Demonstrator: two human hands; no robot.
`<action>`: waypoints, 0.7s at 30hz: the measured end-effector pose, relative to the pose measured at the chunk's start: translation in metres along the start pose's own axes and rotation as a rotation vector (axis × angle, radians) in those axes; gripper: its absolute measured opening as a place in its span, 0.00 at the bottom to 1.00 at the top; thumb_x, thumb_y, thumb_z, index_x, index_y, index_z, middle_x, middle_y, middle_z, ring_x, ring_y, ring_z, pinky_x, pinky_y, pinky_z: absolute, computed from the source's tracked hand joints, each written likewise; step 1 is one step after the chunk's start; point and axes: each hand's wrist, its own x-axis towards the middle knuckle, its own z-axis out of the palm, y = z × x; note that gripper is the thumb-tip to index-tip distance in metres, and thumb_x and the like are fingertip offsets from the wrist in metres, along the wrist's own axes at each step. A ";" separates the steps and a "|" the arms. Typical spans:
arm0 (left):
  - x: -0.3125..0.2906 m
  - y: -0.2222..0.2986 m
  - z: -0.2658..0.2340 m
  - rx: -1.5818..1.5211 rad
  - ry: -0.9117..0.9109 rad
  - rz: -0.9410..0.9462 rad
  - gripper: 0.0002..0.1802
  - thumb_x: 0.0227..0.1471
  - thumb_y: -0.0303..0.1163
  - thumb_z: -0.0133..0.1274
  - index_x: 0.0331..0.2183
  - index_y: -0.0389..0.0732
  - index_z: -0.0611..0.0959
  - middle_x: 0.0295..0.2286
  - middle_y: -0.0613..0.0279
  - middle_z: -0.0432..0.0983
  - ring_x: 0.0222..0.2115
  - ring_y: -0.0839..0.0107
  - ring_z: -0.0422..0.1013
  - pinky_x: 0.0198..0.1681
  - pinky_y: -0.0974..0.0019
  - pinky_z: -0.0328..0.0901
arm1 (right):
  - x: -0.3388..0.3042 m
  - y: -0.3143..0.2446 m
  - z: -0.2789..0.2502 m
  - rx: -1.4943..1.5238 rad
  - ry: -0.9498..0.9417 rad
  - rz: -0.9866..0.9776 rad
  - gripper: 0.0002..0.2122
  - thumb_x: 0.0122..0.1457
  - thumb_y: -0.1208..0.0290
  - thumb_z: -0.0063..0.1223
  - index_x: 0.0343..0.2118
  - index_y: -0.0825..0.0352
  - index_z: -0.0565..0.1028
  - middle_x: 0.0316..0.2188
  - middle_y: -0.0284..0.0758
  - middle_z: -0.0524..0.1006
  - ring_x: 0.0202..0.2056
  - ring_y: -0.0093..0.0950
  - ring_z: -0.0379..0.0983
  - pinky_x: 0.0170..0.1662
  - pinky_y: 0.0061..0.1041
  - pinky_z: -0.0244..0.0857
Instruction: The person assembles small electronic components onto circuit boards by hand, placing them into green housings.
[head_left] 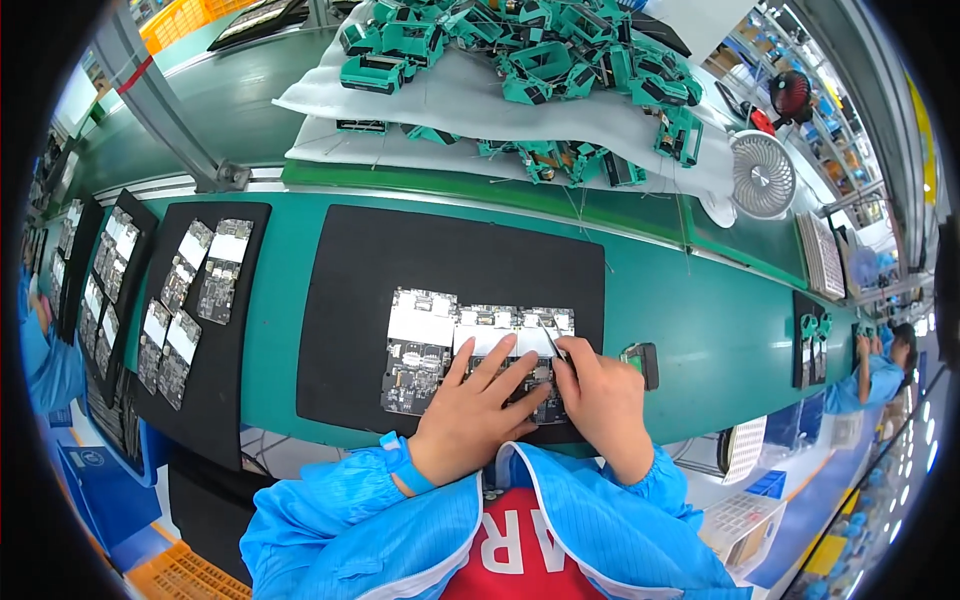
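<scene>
Several circuit boards with white label areas lie side by side on a black foam mat [345, 320] in front of me. My left hand [475, 415] rests on them with fingers spread, covering much of the lower middle; it holds nothing. The leftmost circuit board [415, 375] shows almost whole. My right hand [603, 395] is closed on thin tweezers [551, 341], their tip pointing at the upper part of the rightmost circuit board [560, 318]. Whether the tip touches the board I cannot tell. Right of that hand lies a small green and black part [640, 362].
Green and black plastic frames [540, 65] are heaped on white foam sheets [430, 105] beyond the bench. Further black mats with circuit boards [228, 262] stand left. A white fan [763, 175] is at the back right. Another person in blue [868, 375] sits far right.
</scene>
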 end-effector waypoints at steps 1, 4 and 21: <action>0.000 0.000 0.000 -0.004 0.002 -0.002 0.26 0.52 0.45 0.60 0.53 0.53 0.80 0.60 0.57 0.64 0.66 0.52 0.51 0.65 0.34 0.45 | 0.000 0.000 0.000 0.035 -0.016 0.025 0.10 0.57 0.71 0.58 0.42 0.60 0.75 0.20 0.36 0.77 0.21 0.36 0.76 0.23 0.34 0.66; 0.001 0.000 -0.001 -0.007 0.001 -0.008 0.25 0.52 0.45 0.60 0.53 0.53 0.81 0.59 0.57 0.64 0.66 0.52 0.51 0.65 0.34 0.46 | 0.001 0.000 -0.001 0.054 -0.022 0.030 0.11 0.57 0.71 0.58 0.44 0.60 0.76 0.21 0.37 0.78 0.21 0.36 0.76 0.24 0.34 0.67; -0.015 -0.012 -0.001 -0.046 0.186 -0.032 0.33 0.48 0.50 0.63 0.55 0.52 0.77 0.59 0.53 0.65 0.63 0.50 0.57 0.63 0.39 0.53 | 0.020 -0.020 -0.017 -0.203 0.016 -0.048 0.07 0.55 0.69 0.60 0.35 0.59 0.75 0.16 0.35 0.75 0.20 0.36 0.75 0.24 0.36 0.65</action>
